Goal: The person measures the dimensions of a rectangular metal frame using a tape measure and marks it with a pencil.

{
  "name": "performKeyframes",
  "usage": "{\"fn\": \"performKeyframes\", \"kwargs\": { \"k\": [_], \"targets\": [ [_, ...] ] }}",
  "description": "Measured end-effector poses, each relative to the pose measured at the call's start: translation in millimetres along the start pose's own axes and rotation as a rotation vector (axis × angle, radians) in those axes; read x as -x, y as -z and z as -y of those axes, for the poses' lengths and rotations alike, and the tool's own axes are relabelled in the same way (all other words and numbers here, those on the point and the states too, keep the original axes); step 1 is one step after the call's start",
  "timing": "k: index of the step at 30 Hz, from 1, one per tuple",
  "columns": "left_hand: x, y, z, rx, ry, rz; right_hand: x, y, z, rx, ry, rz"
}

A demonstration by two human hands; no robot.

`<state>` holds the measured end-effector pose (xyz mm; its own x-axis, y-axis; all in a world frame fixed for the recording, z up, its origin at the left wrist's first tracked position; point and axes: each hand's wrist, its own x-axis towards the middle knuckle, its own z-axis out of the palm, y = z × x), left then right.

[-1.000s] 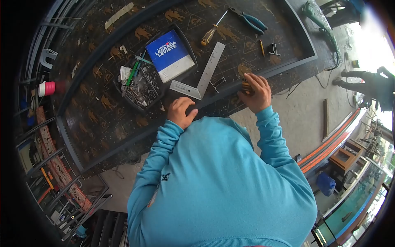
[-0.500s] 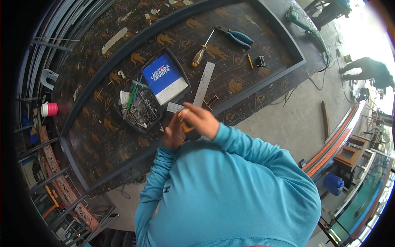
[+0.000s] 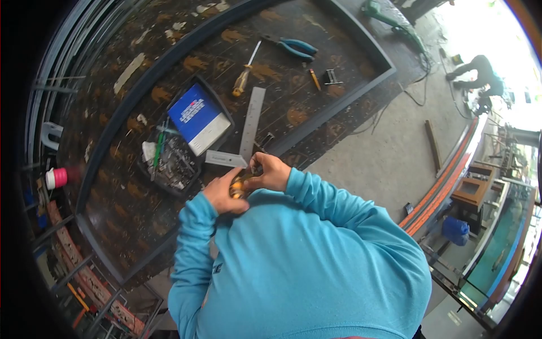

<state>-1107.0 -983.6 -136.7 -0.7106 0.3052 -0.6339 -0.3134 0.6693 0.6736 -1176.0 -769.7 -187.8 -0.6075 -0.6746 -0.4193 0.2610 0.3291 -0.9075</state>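
Close to my body, my left hand (image 3: 223,192) is closed around a small yellow-and-black tape measure (image 3: 237,186), partly covered by the fingers. My right hand (image 3: 273,172) grips the same tape measure from the other side. Just beyond the hands lies a try square, its steel blade (image 3: 253,120) pointing away and its stock (image 3: 224,159) to the left. A dark bracket (image 3: 265,140) sits beside the blade, near my right hand. Left of the square is a black tray (image 3: 224,107) with a blue-and-white box (image 3: 199,120) and loose screws (image 3: 176,166).
A grey metal frame (image 3: 339,116) surrounds the tools on the dark worktable. Inside it lie a screwdriver (image 3: 241,82), blue-handled pliers (image 3: 298,48), a pencil (image 3: 315,79) and a black fitting (image 3: 332,77). A green power tool (image 3: 395,22) rests beyond. Another person (image 3: 479,76) bends over at right.
The view has shifted, so the table things appear further left. My hands have drawn closer around the tape measure, and the square's stock is now more fully in sight.
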Motion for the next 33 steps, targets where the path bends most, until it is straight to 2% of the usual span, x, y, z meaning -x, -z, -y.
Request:
{"fn": "performKeyframes", "kwargs": {
  "k": [1,3,4,5,6,7,9,11,12,15,18,29,31,32,33],
  "targets": [
    [9,-3,18,-0.044,-0.016,-0.005,1,4,-15,-0.044,0.014,-0.045],
    [41,10,30,0.024,0.095,0.071,6,64,-28,-0.139,0.049,-0.097],
    [59,13,39,-0.018,0.153,0.044,17,110,-6,-0.147,-0.055,-0.181],
    [74,14,46,0.001,0.237,0.039,30,155,21,0.058,-0.077,-0.330],
    [88,13,56,-0.045,0.274,0.002,29,209,-1,-0.210,-0.137,-0.506],
    [100,12,58,-0.045,0.325,-0.024,33,269,-14,-0.189,-0.026,-0.597],
    [122,1,76,-0.244,0.391,-0.065,44,383,-57,-0.113,0.035,-0.860],
    [136,-8,81,-0.161,0.445,-0.089,53,469,-95,-0.080,0.030,-1.063],
    [140,-11,81,-0.103,0.470,-0.108,54,486,-99,-0.071,-0.037,-1.157],
    [133,-25,82,-0.151,0.446,-0.236,41,514,-103,-0.094,-0.232,-1.362],
    [106,-25,69,-0.082,0.486,-0.220,26,528,-113,-0.171,-0.318,-1.400],
    [89,-33,85,-0.137,0.649,-0.291,-1,549,-130,-0.238,-0.328,-1.118],
    [81,-35,80,-0.110,0.815,-0.385,-3,547,-125,-0.191,-0.312,-1.064],
    [77,-37,80,-0.114,0.814,-0.374,-3,541,-120,-0.143,-0.330,-1.097],
    [74,-39,81,-0.108,0.895,-0.385,2,554,-134,-0.143,-0.339,-1.102]
  ]
}}
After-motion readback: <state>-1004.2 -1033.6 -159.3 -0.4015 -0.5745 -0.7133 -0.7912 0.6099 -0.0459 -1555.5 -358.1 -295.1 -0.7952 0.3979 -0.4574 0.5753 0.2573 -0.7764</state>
